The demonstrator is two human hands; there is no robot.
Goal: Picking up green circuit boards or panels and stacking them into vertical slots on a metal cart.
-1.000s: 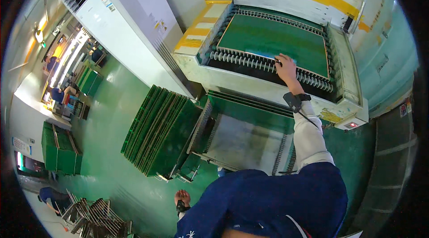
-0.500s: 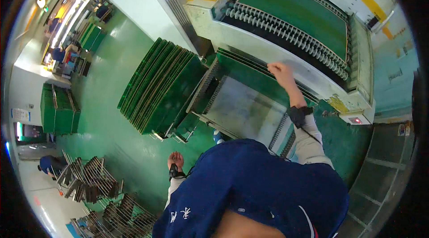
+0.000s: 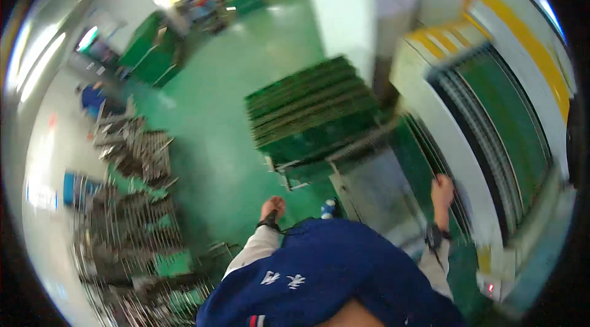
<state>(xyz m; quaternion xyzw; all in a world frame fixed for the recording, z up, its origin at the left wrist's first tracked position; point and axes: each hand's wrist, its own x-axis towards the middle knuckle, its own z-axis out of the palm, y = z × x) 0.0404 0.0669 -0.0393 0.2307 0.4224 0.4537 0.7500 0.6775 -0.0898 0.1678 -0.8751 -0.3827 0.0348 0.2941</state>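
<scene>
My right hand [image 3: 441, 192] is at the upper edge of a row of upright green panels [image 3: 413, 147], beside the conveyor machine. Its fingers are curled closed at the edge of one panel, though blur softens the contact. Those panels stand in a rack cart with a pale grey flat base [image 3: 381, 189]. At the left of my body my left hand [image 3: 273, 208] hangs low over the floor, fingers loosely apart, nothing in it. A second, thick stack of upright green panels [image 3: 313, 109] stands on a cart ahead of me.
At right, the machine's rollers [image 3: 485, 136] carry a flat green panel [image 3: 507, 121]. Metal racks [image 3: 129, 222] crowd the left side. Farther off are another green panel stack [image 3: 150, 59] and a person in blue [image 3: 93, 98]. A white column [image 3: 341, 13] rises behind the carts.
My view has turned left, so carts and machine sit farther right and more racks show at left. My right hand stays by the same panel edges; my left hand stays low.
</scene>
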